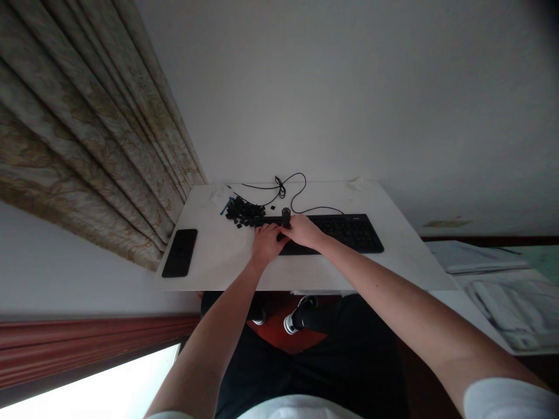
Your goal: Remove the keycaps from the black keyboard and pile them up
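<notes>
A black keyboard (pixel 349 233) lies lengthwise on the white table, partly covered by both hands. My left hand (pixel 267 243) rests on its left part, fingers laid over the keys and thumb pointing towards the other hand. My right hand (pixel 303 230) is closed around a short black tool with a rounded upper end (pixel 286 216), held upright over the keyboard. The tool's lower end is hidden by the fingers, so its exact kind is unclear. Just beyond my left hand, a pile of loose black keycaps (pixel 242 210) is heaped on the table.
A black phone (pixel 180 253) lies at the table's left. The keyboard's cable (pixel 280 186) loops along the back near the wall. A thin blue item (pixel 226 206) sticks out of the pile. A patterned curtain (pixel 109 116) hangs on the left. Bags or papers (pixel 502 291) sit at the right.
</notes>
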A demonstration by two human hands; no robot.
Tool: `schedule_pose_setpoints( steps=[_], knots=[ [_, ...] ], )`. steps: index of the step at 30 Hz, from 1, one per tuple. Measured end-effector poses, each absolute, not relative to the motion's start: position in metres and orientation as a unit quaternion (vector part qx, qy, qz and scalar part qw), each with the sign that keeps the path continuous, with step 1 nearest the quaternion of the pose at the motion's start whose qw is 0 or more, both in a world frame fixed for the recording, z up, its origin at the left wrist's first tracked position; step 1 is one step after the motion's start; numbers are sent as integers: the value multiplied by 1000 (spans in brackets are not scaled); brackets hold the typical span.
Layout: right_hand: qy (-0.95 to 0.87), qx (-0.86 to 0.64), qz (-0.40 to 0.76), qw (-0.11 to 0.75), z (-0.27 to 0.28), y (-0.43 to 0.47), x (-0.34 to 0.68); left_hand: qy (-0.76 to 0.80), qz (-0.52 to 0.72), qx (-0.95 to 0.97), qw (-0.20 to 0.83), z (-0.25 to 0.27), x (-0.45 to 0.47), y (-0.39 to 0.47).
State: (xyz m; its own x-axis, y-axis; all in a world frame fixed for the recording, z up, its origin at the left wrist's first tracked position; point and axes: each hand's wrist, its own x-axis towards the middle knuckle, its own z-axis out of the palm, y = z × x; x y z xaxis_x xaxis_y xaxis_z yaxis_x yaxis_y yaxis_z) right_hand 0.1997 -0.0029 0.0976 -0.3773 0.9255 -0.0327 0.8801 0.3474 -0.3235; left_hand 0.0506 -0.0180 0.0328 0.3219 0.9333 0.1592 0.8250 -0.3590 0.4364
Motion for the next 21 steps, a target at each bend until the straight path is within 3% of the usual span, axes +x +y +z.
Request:
schedule_pose_setpoints(
  steps=[7, 10, 17, 21],
  knots=[
    [-799, -574, 136, 122, 155, 23, 191, 544, 207, 798, 153, 31, 49, -18],
    [-781, -578, 188, 143, 165, 33, 201, 541, 210, 798, 164, 31, 48, -18],
    [-645, -618, 285, 346, 103, 10, 262, 548, 235, 781, 185, 29, 47, -16],
    [-586, -645, 221, 439, 55, -24, 292, 535, 303, 751, 240, 23, 41, -11]
  ],
)
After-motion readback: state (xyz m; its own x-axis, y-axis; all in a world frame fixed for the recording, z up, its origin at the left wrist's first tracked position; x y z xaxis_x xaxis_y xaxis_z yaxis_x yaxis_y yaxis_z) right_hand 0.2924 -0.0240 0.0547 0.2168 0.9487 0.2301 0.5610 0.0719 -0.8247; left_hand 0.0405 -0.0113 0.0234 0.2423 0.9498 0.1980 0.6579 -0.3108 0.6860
